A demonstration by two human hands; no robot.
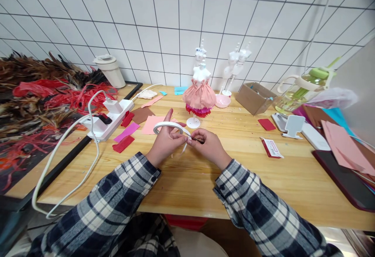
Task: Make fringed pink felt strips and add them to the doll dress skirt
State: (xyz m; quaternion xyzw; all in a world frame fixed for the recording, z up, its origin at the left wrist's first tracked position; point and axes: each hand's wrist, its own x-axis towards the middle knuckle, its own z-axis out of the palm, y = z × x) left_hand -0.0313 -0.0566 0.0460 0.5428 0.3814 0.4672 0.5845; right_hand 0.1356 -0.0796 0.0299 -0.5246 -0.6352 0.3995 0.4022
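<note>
My left hand (165, 143) is closed on a roll of white tape (158, 125), with the ring around my raised finger. A narrow strip (186, 131) comes off the roll to the fingertips of both hands. My right hand (211, 146) is pinched close by, touching the strip's end, with a small dark tool (198, 140) between its fingers; its kind is mostly hidden. Just beyond stands a miniature dress form (201, 75) in a gathered peach crepe-paper skirt (199, 95) over a magenta and red fringe. Behind my left hand lies a peach paper sheet (148, 125).
To the left are a power strip (109, 121) with looping white cables, paper pieces (123, 144), a cup (110, 71) and feathers (26, 104). At the right are a cardboard box (252, 100), a phone stand (293, 126), a small packet (271, 148) and a jug (299, 93).
</note>
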